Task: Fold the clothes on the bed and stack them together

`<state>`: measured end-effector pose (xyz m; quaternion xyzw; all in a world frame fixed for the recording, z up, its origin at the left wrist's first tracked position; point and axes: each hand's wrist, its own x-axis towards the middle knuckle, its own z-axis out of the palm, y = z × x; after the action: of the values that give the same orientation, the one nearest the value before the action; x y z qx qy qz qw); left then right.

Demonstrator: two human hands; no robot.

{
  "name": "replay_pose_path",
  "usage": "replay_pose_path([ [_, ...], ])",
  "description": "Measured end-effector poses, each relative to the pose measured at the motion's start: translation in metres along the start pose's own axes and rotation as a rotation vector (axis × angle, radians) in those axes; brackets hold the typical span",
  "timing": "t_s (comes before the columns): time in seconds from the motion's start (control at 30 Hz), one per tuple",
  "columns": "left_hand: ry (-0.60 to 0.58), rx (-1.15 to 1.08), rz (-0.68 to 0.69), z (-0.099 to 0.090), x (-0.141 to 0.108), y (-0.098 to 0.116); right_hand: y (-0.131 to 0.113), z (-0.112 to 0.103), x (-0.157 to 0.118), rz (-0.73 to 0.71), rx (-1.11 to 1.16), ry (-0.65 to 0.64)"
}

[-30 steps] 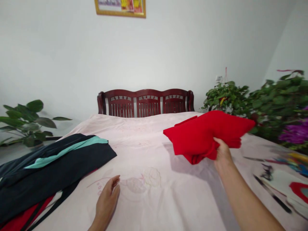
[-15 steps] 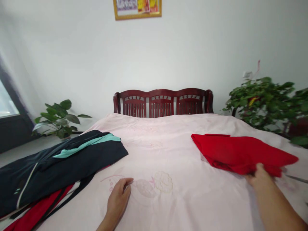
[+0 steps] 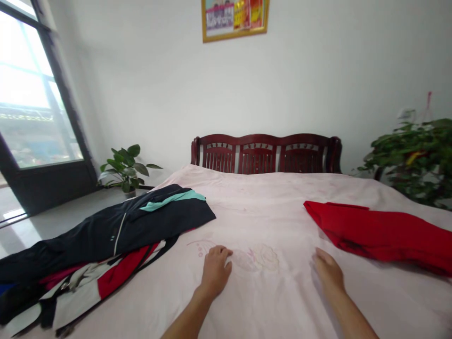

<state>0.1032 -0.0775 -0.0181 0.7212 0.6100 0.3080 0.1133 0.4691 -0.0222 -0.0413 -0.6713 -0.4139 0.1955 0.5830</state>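
Note:
My left hand [image 3: 216,269] is over the pink flowered bedsheet [image 3: 268,301], its fingers loosely bent and the thumb apart, with nothing in it. My right hand [image 3: 329,272], a little blurred, hovers over or rests on the sheet with fingers stretched forward; it holds nothing. Just beyond it, to the right, lies a folded red garment [image 3: 381,233], which it does not touch. On the left is a heap of clothes, topped by a dark navy garment [image 3: 169,219] with a teal strip and white piping. Beneath it show red, white and black garments [image 3: 118,273].
A dark red wooden bench back [image 3: 257,153] stands against the far wall. Potted plants flank the bed: one on the left [image 3: 127,165], a bushier one on the right [image 3: 416,155]. A glass door [image 3: 38,89] is at far left, and a gold-framed picture [image 3: 235,19] hangs above.
My right hand has let go of the red garment and moved left, away from it. The view has turned left, so more of the door and the clothes heap shows.

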Motion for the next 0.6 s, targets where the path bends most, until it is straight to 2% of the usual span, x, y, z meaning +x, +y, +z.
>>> replay_pose_path([
  [0.07,-0.022,0.002,0.024,0.001,-0.005,0.002,-0.004,0.02,-0.033,-0.1,-0.225,-0.112],
  [0.13,-0.044,-0.018,0.057,0.003,-0.012,0.0,-0.01,0.032,-0.063,-0.318,-0.499,-0.241],
  [0.2,-0.06,-0.055,0.116,0.004,-0.021,-0.006,-0.016,0.037,-0.087,-0.509,-0.687,-0.312],
  [0.27,-0.045,-0.074,0.151,-0.002,-0.028,-0.018,-0.022,0.037,-0.101,-0.583,-0.797,-0.327],
  [0.33,0.03,-0.027,0.132,-0.02,-0.031,-0.034,-0.026,0.034,-0.106,-0.602,-0.865,-0.336],
  [0.43,0.241,0.163,0.036,-0.073,-0.029,-0.067,-0.03,0.032,-0.105,-0.61,-0.902,-0.338],
  [0.53,0.514,0.371,-0.112,-0.153,-0.028,-0.103,-0.03,0.031,-0.104,-0.628,-0.898,-0.321],
  [0.6,0.62,0.518,-0.191,-0.211,-0.032,-0.13,-0.03,0.031,-0.105,-0.639,-0.895,-0.318],
])
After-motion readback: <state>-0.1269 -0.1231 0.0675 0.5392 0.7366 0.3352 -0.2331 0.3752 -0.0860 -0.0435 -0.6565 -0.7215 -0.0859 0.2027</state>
